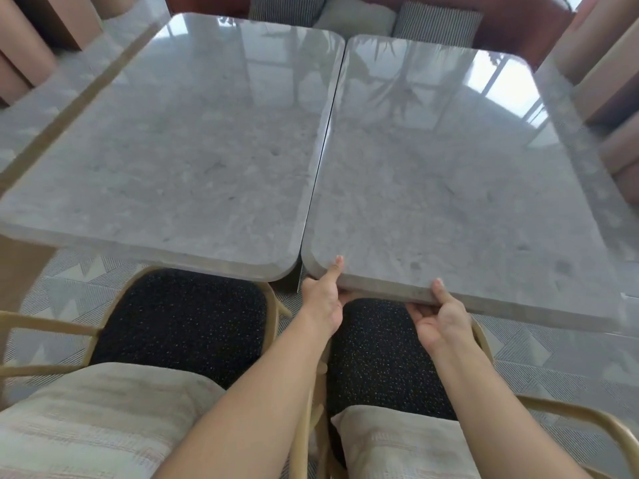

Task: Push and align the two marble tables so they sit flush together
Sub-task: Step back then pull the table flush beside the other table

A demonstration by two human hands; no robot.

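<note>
Two grey marble tables stand side by side with only a thin dark seam between them. The left marble table [179,160] reaches further away, and its near edge sits further from me. The right marble table [460,188] sticks out closer to me, so the near edges are offset. My left hand [325,300] grips the right table's near-left corner, thumb on top and fingers underneath. My right hand [439,318] grips the same near edge a little to the right, thumb on top, fingers curled below.
Two chairs with dark speckled seats [179,326] and tan wooden frames [574,414] stand below the near edges, pale cushions [86,420] on their backs. A sofa with striped pillows [437,24] lies beyond the tables. Patterned carpet [539,350] covers the floor.
</note>
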